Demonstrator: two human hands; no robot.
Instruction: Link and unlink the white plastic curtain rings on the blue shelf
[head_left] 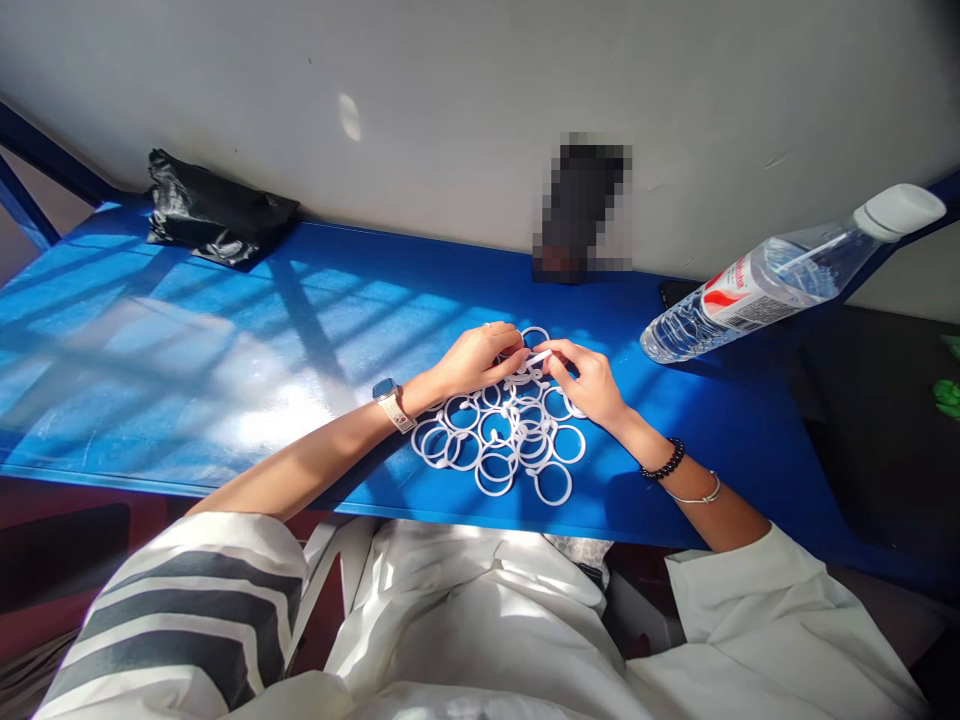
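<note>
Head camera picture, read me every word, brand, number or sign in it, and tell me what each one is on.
Nothing can be read with certainty.
Bottle label: lettering on red, too small and blurred to read.
Barcode on that label: no legible digits.
Watch: no readable numbers.
White rings: no lettering visible.

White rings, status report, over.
Right hand pinching white piece; left hand alongside, grip unclear. Rings overlapping on blue table. Bottle rightward, apart from both hands.
</note>
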